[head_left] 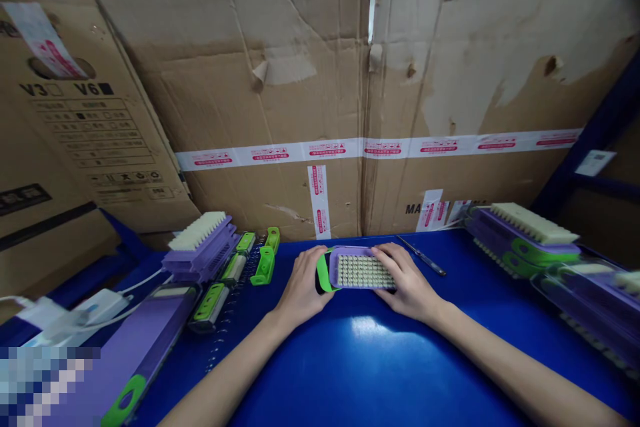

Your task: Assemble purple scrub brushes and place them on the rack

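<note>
1. Purple-framed block [364, 271], studded face up, sits between both hands toward the far side of the blue table [380, 373], gripped at opposite ends, probably for steadiness
2. Left hand [303, 285] clamps its green-trimmed end; right hand [407, 281] clamps the other
3. Screwdriver-like tool [431, 263] lies beyond the right hand, seemingly parked within reach
4. Clear casing [544, 288] at right encloses a purple body [585, 301] (finer contents blur)
</note>
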